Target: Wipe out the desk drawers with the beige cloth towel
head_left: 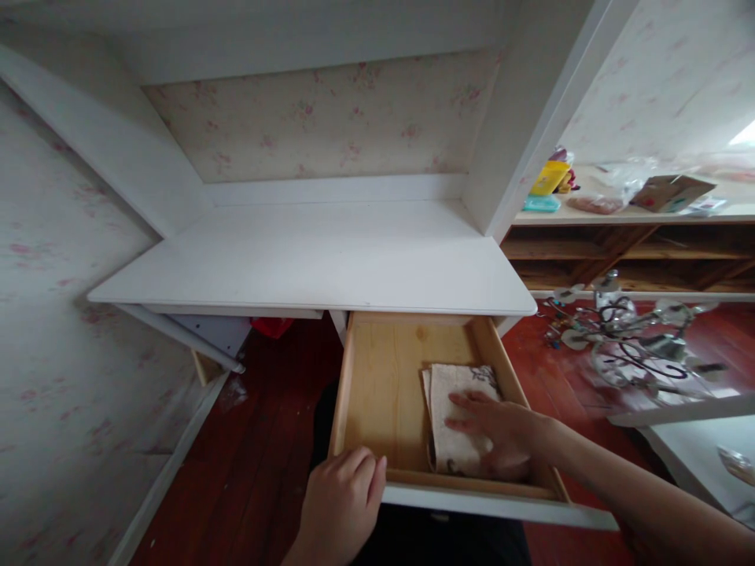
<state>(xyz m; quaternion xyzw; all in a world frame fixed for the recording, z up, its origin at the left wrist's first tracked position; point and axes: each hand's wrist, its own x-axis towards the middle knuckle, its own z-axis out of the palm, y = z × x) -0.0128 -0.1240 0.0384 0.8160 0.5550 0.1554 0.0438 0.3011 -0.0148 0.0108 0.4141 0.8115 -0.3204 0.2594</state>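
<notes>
The cloth (451,450) lies in the right part of the drawer (383,385), partly hidden under the right hand (495,428), which rests open on it. The left hand (342,499) grips the drawer's front edge, most fingertips hidden.

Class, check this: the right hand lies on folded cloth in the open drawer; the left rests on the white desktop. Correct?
No: the head view shows the left hand on the front edge of the drawer, not the white desktop. The right hand does lie on folded cloth inside.
</notes>
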